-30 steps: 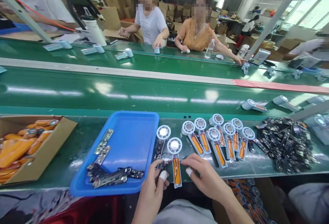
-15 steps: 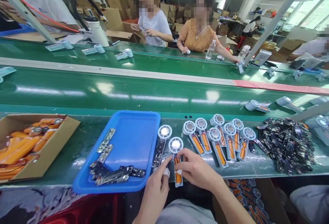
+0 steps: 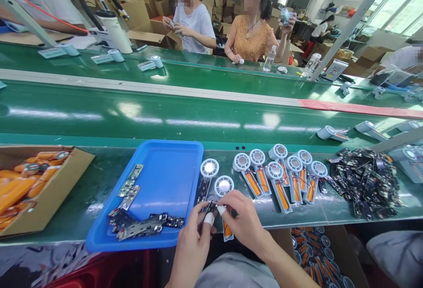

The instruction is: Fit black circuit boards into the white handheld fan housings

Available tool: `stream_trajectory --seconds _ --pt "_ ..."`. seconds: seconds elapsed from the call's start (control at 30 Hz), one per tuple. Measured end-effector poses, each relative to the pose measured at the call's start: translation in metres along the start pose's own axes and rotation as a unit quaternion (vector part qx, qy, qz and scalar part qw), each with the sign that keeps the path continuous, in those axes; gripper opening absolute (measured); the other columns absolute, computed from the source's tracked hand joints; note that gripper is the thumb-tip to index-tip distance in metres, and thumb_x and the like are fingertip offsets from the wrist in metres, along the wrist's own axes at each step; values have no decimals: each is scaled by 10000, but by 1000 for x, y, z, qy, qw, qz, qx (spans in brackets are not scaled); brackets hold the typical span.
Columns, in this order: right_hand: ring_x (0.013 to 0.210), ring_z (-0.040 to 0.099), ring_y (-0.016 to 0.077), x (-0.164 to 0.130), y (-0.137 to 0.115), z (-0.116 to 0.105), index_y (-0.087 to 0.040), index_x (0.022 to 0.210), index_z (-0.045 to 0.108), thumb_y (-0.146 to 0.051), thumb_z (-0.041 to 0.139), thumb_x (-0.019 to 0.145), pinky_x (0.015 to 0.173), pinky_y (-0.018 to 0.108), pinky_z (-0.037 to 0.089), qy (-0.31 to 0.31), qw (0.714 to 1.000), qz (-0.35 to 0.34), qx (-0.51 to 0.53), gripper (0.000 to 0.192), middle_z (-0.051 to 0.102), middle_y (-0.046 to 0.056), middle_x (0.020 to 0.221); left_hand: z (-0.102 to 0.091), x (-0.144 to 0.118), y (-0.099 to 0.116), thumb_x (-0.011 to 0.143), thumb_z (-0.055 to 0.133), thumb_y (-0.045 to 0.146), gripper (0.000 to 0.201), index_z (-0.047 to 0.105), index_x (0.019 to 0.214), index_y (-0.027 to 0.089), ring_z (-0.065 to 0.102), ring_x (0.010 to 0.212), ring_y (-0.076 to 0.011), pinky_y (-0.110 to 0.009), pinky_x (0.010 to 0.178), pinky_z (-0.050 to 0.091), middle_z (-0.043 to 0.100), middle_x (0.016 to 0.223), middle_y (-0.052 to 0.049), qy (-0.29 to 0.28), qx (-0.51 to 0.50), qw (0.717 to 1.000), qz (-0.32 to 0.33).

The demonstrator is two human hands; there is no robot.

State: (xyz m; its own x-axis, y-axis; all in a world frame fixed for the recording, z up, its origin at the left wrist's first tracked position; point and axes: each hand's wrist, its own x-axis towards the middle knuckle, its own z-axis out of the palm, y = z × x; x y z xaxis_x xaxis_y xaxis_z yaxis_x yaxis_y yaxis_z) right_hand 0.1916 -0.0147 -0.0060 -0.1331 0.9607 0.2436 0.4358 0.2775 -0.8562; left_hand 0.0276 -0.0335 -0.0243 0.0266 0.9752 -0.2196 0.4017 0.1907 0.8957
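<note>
My left hand (image 3: 194, 240) holds a small dark circuit board (image 3: 209, 209) up between thumb and fingers. At the board's right end, my right hand (image 3: 243, 218) is closed in a pinch; whatever lies between its fingertips is too small to make out. White covers wrap some fingertips. Beneath my hands lies a pale blue handheld fan unit (image 3: 224, 186), its handle holding an orange battery and partly hidden by my right hand. Just left of it, another fan unit (image 3: 209, 168) has a dark board along its handle.
A blue tray (image 3: 172, 164) with several boards stands left, beside a carton (image 3: 62, 191) of orange batteries. Several fan units (image 3: 294, 163) and a heap of boards (image 3: 366, 182) lie right. Behind runs a green conveyor (image 3: 185, 112); co-workers sit across it.
The circuit board is now raised between my hands, which were at the fan's handle before. Across the line, a co-worker has lifted a fan unit. The view has shifted slightly.
</note>
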Motion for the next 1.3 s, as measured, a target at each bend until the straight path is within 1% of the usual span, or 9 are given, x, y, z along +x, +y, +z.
stream_trajectory --seconds 0.17,0.33,0.43,0.57,0.73,0.9,1.1,1.23,1.3 --pt "901 645 178 -1 2 -4 -207 1024 708 -89 503 953 801 294 552 -43 998 -36 -14 247 665 73 972 3 -7 9 920 452 501 396 601 1152 217 521 434 -149 -257 471 445 572 554 55 4 -75 996 -46" --pt "909 631 184 2 1 -9 -213 977 708 -129 490 989 800 309 548 -69 994 -78 -24 235 651 75 976 2 -1 8 896 475 645 498 636 989 184 402 453 -92 -212 413 314 545 669 34 -89 -161 979 -86" --pt "929 629 190 2 4 -11 -216 1023 712 -112 493 980 805 318 551 -77 992 -94 -35 246 659 79 995 1 4 3 841 579 617 463 656 974 180 358 448 -84 -206 418 286 491 619 59 -95 -161 979 -83" --pt "947 624 204 3 7 -16 -222 1081 717 -88 502 955 818 339 553 -109 988 -96 -61 283 665 85 1023 0 4 5 802 629 560 409 699 945 183 433 471 -124 -229 440 351 530 581 43 -54 -129 989 -56" --pt "930 640 183 3 6 -17 -228 1034 730 -96 543 952 828 315 548 -113 991 -59 -25 243 670 64 1000 2 2 11 788 642 554 394 736 893 186 535 531 -171 -263 499 443 583 576 18 -11 -104 994 -32" --pt "911 619 192 1 7 -16 -216 1019 708 -116 520 979 796 323 543 -110 990 -78 -46 217 656 70 986 7 4 12 837 578 574 433 726 871 168 508 514 -152 -255 493 420 566 581 17 -25 -120 992 -35" --pt "924 637 182 3 12 -22 -247 1076 701 -124 541 983 796 301 546 -146 985 -80 -33 223 655 59 1011 8 4 20 859 515 401 298 713 907 184 587 640 -199 -289 587 478 628 659 -16 -9 -83 996 -16" --pt "908 641 187 2 10 -18 -230 1005 685 -103 534 964 782 305 547 -103 991 -75 -45 202 659 57 973 11 0 18 882 489 404 293 696 885 197 626 701 -209 -307 636 508 704 802 -61 7 -65 998 -3" --pt "893 641 186 1 9 -13 -223 979 674 -87 537 939 774 303 549 -69 993 -75 -52 197 659 57 957 13 -3 12 891 501 448 315 678 962 198 621 660 -191 -291 588 500 719 872 -71 19 -84 996 -12"
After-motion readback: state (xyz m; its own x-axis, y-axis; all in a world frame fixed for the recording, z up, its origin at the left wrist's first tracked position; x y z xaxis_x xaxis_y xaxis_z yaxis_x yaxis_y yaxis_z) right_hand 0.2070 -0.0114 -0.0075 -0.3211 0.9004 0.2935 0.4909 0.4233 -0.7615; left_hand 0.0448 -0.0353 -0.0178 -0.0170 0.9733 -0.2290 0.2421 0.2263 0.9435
